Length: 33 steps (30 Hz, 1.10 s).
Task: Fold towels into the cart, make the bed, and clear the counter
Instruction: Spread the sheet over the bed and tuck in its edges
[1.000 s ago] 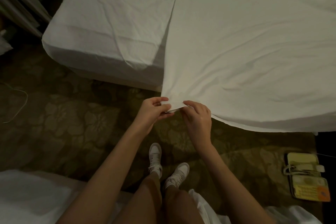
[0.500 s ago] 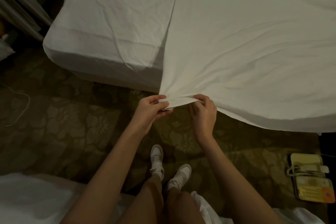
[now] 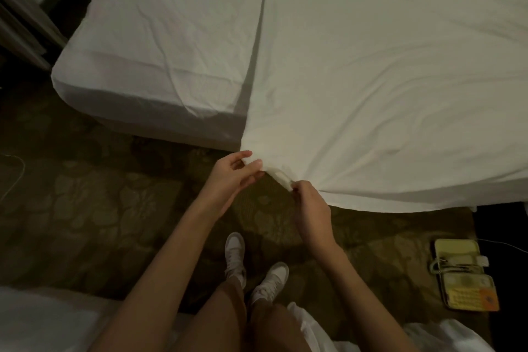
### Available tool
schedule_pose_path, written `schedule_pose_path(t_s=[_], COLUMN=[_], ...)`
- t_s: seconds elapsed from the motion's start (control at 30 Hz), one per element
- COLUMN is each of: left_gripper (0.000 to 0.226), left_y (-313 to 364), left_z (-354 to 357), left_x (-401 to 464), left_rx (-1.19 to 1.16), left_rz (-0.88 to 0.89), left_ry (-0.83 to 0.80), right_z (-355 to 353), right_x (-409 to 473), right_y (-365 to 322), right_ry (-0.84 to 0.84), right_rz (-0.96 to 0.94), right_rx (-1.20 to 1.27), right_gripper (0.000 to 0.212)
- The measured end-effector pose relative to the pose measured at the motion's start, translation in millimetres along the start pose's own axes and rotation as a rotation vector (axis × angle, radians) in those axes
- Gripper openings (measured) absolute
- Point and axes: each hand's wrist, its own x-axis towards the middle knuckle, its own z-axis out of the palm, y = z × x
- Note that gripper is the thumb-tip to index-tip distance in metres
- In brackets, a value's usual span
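A white top sheet [image 3: 385, 88] lies spread over the right part of the bed, its corner hanging off the near edge. The bed [image 3: 160, 46] at the left shows a fitted white cover. My left hand [image 3: 233, 173] pinches the sheet's corner between thumb and fingers. A little lower and to the right, my right hand [image 3: 310, 208] pinches the sheet's hem. The short stretch of hem between the two hands is pulled taut above the carpet.
Patterned dark carpet [image 3: 94, 208] lies between the bed and me. A yellow open case [image 3: 463, 274] with a cable sits on the floor at the right. White linen [image 3: 43, 323] lies at the bottom left and bottom right. My white shoes [image 3: 254, 268] stand below my hands.
My right hand has slid down and right along the hem, away from my left hand. The sheet corner is now stretched between them. The left hand stayed in about the same place.
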Motion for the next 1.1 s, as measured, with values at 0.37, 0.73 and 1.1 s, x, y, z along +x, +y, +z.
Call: schedule_pose_path(t_s=[0.37, 0.73, 1.1], left_gripper=[0.014, 0.012, 0.023], left_y=[28, 71, 126], left_z=[-2, 18, 49], left_x=[8, 16, 53], left_rx=[0.666, 0.431, 0.514], left_rz=[0.467, 0.589, 0.737], left_ry=[0.038, 0.067, 0.131], right_z=[-42, -39, -72], right_x=[21, 65, 122], right_y=[-7, -15, -10], right_ry=[-0.010, 0.205, 0.341], right_rz=[-0.028, -0.244, -0.191], right_rx=[0.002, 0.041, 0.101], right_gripper=[0.012, 0.025, 0.007])
